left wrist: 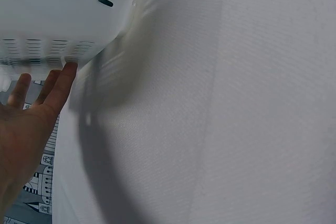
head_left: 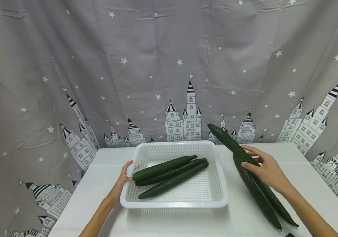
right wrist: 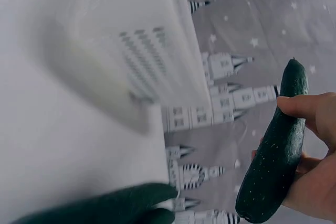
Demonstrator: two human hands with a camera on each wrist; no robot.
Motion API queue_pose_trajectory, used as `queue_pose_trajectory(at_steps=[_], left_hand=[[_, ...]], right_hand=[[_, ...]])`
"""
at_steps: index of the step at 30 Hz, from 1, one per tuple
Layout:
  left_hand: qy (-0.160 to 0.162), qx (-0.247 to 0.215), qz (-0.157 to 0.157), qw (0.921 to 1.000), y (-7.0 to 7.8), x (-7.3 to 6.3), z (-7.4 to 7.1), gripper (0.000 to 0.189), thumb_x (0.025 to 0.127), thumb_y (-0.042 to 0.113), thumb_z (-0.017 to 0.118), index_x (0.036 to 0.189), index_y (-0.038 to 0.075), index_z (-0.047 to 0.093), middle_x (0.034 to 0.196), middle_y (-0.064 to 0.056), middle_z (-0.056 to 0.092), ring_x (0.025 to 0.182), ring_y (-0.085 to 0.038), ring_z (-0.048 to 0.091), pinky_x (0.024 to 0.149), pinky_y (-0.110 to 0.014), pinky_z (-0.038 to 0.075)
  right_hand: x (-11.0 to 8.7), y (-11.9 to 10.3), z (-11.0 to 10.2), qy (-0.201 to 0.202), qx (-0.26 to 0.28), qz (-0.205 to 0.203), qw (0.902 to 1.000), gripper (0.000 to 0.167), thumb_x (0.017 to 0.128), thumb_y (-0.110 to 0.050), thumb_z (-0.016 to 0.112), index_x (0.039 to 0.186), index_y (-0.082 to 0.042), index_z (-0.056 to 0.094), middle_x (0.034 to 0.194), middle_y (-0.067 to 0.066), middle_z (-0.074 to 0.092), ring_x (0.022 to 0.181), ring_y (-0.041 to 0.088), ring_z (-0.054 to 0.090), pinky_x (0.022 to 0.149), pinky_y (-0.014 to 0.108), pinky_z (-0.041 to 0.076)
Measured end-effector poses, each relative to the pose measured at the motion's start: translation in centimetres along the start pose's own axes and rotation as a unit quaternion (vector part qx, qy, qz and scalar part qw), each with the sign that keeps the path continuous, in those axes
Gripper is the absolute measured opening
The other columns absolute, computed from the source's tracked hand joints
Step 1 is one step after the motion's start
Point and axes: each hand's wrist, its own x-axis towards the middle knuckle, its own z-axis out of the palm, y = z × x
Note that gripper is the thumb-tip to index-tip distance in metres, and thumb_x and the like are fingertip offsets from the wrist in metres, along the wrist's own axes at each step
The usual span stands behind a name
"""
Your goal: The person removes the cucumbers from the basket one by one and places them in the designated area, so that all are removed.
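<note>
A white perforated plastic basket (head_left: 183,204) stands on the table with three long dark green cucumbers (head_left: 166,167) lying inside. My left hand (head_left: 124,174) touches the basket's left side. In the left wrist view, the straight fingers (left wrist: 62,87) rest against its slotted outer wall. My right hand (head_left: 264,166) grips another cucumber (head_left: 223,137) between thumb and fingers, to the right of the basket. That cucumber (right wrist: 275,150) is raised and slanted, its far end pointing up and left. Below it, two more cucumbers (head_left: 256,192) lie side by side on the table.
A white cloth (head_left: 160,223) covers the table. Behind hangs a grey curtain (head_left: 145,42) printed with stars and castles. A small dark object (head_left: 289,235) shows at the bottom edge, right of centre.
</note>
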Motion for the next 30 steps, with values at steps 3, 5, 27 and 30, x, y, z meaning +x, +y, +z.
queue_pose_trajectory(at_steps=[3,5,27,30], left_hand=[[-0.001,0.000,0.001,1.0000,0.0,0.0,0.0,0.070,0.090,0.016,0.030,0.156,0.026,0.009,0.158,-0.023,0.015,0.131,-0.052,0.034,0.091,-0.057,0.042],[-0.001,-0.001,0.002,1.0000,0.0,0.0,0.0,0.070,0.090,0.016,0.030,0.156,0.026,0.009,0.158,-0.023,0.015,0.131,-0.052,0.034,0.091,-0.057,0.042],[-0.010,-0.007,0.002,0.9999,-0.1,0.0,-0.2,0.070,0.090,0.017,0.031,0.156,0.027,0.010,0.157,-0.023,0.016,0.129,-0.050,0.037,0.091,-0.056,0.042],[-0.011,-0.006,0.002,0.9999,-0.1,0.0,-0.3,0.070,0.090,0.017,0.031,0.155,0.027,0.010,0.156,-0.024,0.019,0.126,-0.049,0.041,0.090,-0.057,0.043]], right_hand=[[-1.2,1.3,-1.0,0.010,-0.003,0.025,0.9996,0.060,0.093,-0.019,0.070,0.148,-0.009,0.047,0.128,0.029,0.056,0.106,0.042,0.061,0.068,0.035,0.052],[-1.9,2.2,-1.6,0.020,-0.014,0.042,0.9988,0.061,0.094,-0.021,0.069,0.149,-0.009,0.046,0.128,0.029,0.056,0.107,0.041,0.060,0.069,0.037,0.051],[-5.7,12.1,-2.5,0.007,-0.097,0.206,0.9738,0.068,0.095,-0.028,0.065,0.147,0.007,0.037,0.124,0.044,0.050,0.111,0.059,0.051,0.078,0.059,0.050],[-5.8,12.9,-2.4,-0.002,-0.099,0.216,0.9713,0.068,0.094,-0.027,0.065,0.146,0.008,0.038,0.122,0.043,0.052,0.110,0.059,0.052,0.078,0.059,0.050]])
